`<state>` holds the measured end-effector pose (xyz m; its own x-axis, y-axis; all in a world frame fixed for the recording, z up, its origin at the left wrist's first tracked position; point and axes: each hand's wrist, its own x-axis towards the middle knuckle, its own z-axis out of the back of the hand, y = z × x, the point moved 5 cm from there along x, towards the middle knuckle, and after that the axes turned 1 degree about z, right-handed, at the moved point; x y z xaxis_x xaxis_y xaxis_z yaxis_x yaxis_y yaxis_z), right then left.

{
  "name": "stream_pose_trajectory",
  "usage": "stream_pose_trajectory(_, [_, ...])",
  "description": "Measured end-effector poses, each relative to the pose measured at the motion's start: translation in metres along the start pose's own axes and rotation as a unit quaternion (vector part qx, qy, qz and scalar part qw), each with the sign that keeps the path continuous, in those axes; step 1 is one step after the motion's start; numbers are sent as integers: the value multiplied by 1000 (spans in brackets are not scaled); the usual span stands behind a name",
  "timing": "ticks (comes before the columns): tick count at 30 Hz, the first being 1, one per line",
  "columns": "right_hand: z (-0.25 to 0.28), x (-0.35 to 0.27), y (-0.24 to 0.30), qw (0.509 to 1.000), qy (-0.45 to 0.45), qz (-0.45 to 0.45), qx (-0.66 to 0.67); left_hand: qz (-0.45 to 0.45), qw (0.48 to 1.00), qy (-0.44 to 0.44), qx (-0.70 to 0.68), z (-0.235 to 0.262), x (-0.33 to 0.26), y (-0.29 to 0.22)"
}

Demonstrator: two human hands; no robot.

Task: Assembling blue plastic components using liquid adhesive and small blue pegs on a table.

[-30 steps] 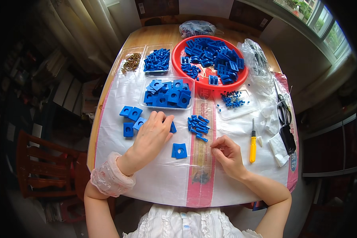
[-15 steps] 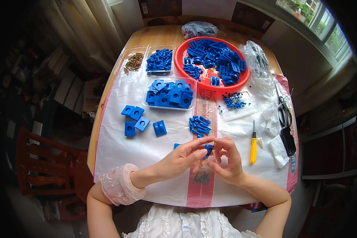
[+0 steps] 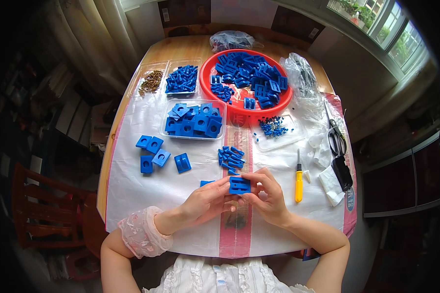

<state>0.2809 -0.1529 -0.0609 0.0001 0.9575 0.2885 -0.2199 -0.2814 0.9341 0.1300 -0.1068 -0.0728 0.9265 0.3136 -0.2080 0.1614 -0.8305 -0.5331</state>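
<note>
Head view: blue slotted piece held above the white sheet.
Left hand: pinching the piece's left edge.
Right hand: pinching its right edge.
Obstruction: left hand partly hides a blue plate.
Beyond: slim blue parts, then red basin.
Right side: yellow screwdriver, black scissors.

Blue piece — now face-on (between both hands).

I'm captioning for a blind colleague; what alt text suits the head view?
A left hand and right hand hold a blue part over a table. Beyond them sit a clear tray of blue squares and a red basin of blue pieces; a yellow screwdriver and scissors lie to the right.
</note>
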Motion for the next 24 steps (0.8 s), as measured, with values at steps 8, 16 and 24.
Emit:
stream_pose_trajectory(8, [-2,2,-4,999,20,-32,39,-45,997,-5,56,3,1,0])
stream_pose_trajectory(16, [-3,-1,-15,994,7,-58,94,-82,989,-7,122,7,2,4])
stream_pose_trajectory(24, [-3,-2,-14,994,3,-58,91,-92,983,-14,156,7,-1,-3])
